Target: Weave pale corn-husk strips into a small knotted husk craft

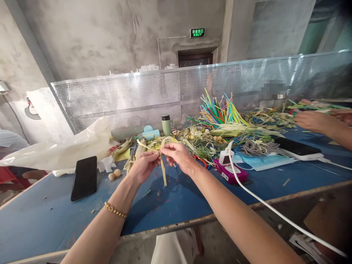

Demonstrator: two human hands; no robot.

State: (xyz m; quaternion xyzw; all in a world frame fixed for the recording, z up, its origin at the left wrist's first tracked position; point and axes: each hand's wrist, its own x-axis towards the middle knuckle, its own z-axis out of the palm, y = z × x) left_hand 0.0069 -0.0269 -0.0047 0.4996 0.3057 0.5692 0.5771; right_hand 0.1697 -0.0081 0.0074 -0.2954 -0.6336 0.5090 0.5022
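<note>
Both of my hands meet above the blue table, pinching a pale yellow strip of dried husk (163, 172). My left hand (145, 165) is closed on it, thumb against fingers, with one end sticking up to the left. Close beside it, my right hand (178, 156) grips the same strip, which loops up over the fingers; another end hangs down between the hands. Whether the strip is knotted where the fingers meet, I cannot tell. Behind the hands lies a heap of dried husks and fibres (202, 141). Two small wooden balls (114, 174) rest left of my left hand.
A black phone (84, 178) and a plastic bag (63, 146) lie left. Behind stand a green bottle (166, 125) and colourful pipe cleaners (220, 112). Right are a magenta power strip (229, 171), a white cable (264, 200), a blue mask (264, 161) and a co-worker's hand (313, 120).
</note>
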